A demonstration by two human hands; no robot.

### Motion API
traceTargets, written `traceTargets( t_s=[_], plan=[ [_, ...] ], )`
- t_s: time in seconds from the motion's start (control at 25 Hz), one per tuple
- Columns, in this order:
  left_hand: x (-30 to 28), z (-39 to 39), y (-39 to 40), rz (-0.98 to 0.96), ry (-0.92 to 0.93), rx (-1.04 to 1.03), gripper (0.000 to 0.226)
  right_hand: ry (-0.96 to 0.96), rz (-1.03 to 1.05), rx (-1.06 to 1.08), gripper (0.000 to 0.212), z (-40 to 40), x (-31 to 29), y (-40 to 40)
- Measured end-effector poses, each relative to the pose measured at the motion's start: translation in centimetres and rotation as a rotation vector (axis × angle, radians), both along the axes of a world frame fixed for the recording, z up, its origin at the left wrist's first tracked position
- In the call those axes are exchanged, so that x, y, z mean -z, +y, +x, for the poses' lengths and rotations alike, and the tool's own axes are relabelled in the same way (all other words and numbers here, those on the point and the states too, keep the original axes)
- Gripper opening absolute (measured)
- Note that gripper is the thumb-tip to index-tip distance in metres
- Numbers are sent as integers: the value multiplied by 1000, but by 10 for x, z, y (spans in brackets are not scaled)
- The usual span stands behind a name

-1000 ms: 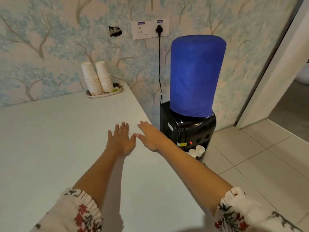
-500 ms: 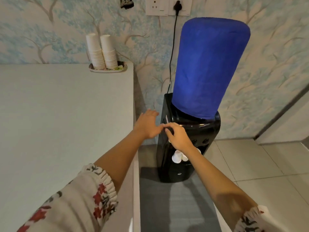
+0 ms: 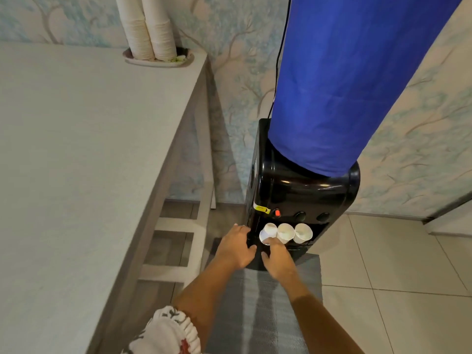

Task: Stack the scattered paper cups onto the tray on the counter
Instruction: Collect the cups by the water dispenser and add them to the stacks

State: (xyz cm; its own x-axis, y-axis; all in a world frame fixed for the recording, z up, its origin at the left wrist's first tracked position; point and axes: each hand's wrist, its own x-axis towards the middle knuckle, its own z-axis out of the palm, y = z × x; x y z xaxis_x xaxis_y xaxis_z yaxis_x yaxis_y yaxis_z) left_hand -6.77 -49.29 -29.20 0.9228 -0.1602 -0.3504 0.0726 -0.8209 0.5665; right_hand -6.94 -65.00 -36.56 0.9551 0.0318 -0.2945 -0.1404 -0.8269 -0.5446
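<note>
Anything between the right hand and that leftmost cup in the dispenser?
Nothing: in the head view the right hand already touches the leftmost cup with its fingertips.

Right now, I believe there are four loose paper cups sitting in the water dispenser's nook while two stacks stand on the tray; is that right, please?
Not quite: the head view shows three loose paper cups in the water dispenser nook, not four. Two stacks do stand on the tray.

yellow label (image 3: pixel 262 209) on black water dispenser (image 3: pixel 301 198), print too small to read
</note>
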Motion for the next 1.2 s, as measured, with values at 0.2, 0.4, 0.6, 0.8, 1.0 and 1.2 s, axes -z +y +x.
traceTargets(
  t_s=[0.2,0.4,0.6,0.8,1.0,1.2],
  plan=[
    [69,5,-5,-16,81,-108,63,-68,-305,-59,57,42,56,-19],
    [124,2,4,-60,156,-163,62,-128,-597,-177,66,89,101,-29],
    [145,-4,19,-55,217,-197,58,-138,-732,-276,61,108,127,-32],
    [147,-2,29,-75,239,-234,57,-165,-721,-320,59,111,135,-29],
    [136,2,24,-74,237,-251,56,-214,-673,-341,54,96,125,-23],
    [116,6,9,-105,214,-267,58,-352,-468,-184,50,66,103,-20]
  ],
)
